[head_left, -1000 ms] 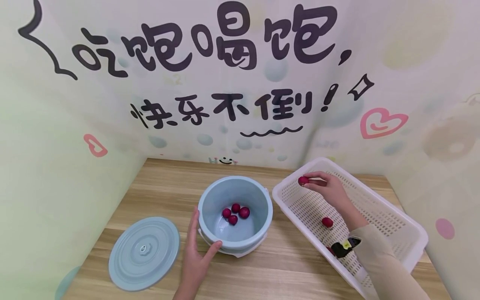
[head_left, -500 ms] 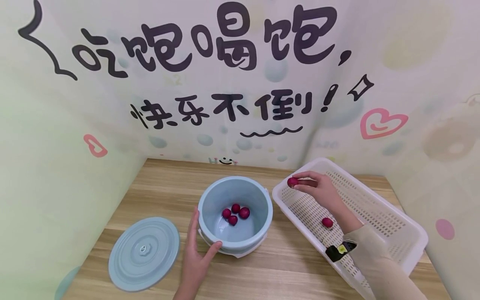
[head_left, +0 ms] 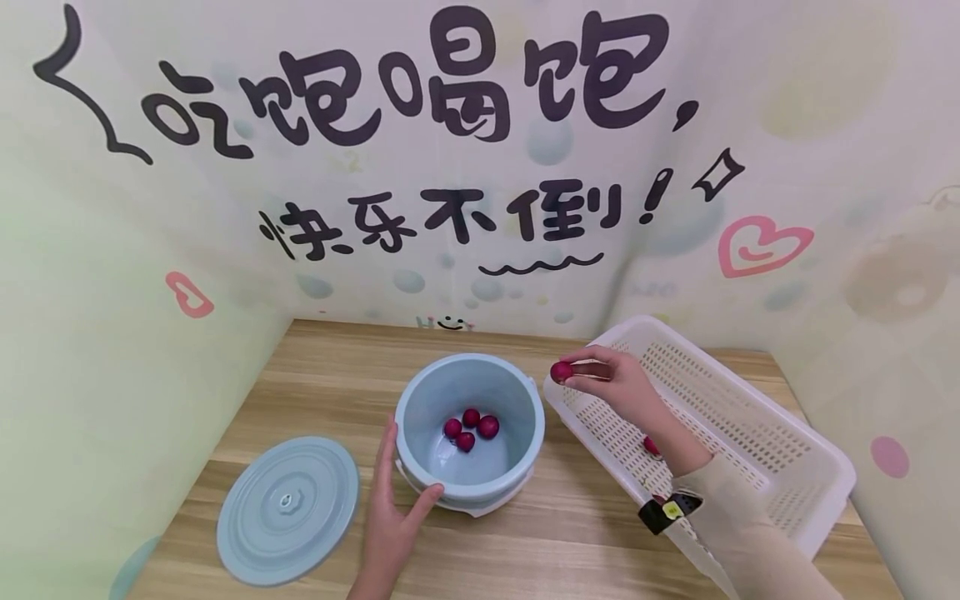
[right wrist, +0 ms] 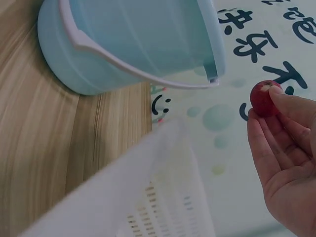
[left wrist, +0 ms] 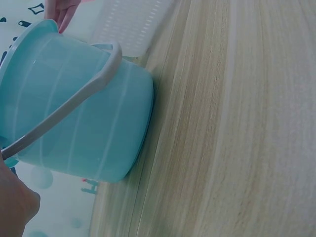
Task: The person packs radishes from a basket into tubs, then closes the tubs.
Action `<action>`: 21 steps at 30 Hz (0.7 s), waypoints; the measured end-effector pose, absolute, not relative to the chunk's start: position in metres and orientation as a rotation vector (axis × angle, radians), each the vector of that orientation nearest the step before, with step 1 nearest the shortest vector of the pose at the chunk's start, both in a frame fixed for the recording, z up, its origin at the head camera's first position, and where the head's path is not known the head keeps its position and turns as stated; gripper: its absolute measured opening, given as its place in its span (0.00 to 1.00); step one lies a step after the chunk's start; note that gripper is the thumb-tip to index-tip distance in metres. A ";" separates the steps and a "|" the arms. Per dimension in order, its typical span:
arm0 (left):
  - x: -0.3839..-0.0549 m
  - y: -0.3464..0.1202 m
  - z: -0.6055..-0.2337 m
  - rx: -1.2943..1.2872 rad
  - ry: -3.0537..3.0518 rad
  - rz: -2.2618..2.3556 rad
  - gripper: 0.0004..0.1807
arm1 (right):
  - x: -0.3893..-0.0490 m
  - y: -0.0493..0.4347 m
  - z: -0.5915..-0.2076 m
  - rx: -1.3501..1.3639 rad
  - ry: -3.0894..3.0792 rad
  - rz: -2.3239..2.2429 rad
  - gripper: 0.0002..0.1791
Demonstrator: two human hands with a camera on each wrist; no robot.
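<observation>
Blue lid (head_left: 288, 510): flat on the table (head_left: 555, 550), at far left of the pinching grip, just left of the left hand (head_left: 393, 517). That hand's thumb and fingers are spread about the near left side of the blue bucket (head_left: 480, 379). The bucket stands upright, left of the pinching grip; four red fruits (head_left: 488, 427) lie on its floor. Held red fruit (head_left: 560, 372): pinched between thumb and fingertips of the right hand (head_left: 622, 383), above the left end of the white basket (head_left: 795, 458). Behind the grip, a black device (head_left: 660, 515) is worn at the wrist; below it, another red fruit (head_left: 651, 446) lies in the basket, partly hidden by the forearm.
</observation>
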State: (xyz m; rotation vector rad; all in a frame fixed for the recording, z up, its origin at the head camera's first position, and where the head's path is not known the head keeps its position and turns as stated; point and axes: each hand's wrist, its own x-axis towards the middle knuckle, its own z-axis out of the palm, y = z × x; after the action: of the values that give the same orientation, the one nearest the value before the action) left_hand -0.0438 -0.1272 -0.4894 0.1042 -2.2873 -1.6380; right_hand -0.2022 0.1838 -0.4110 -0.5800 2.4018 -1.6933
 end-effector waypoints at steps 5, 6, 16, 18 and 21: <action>-0.043 -0.127 -0.489 0.106 -2.284 -1.655 0.53 | -0.196 0.175 -0.408 -0.612 2.356 -1.688 0.18; -0.043 -0.127 -0.488 0.106 -2.283 -1.657 0.53 | -0.195 0.173 -0.408 -0.619 2.349 -1.688 0.18; -0.044 -0.126 -0.488 0.103 -2.279 -1.659 0.52 | -0.187 0.159 -0.403 -0.717 2.286 -1.714 0.17; -0.043 -0.126 -0.488 0.106 -2.282 -1.658 0.52 | -0.186 0.156 -0.403 -0.720 2.278 -1.709 0.17; -0.043 -0.126 -0.488 0.118 -2.289 -1.653 0.52 | -0.184 0.153 -0.403 -0.717 2.271 -1.695 0.17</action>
State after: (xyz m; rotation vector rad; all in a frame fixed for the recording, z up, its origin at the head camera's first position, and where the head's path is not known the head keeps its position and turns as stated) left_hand -0.0433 -0.1264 -0.4879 0.1183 -2.2892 -1.6534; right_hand -0.1843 0.1530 -0.4026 -0.7171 2.2712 -1.6950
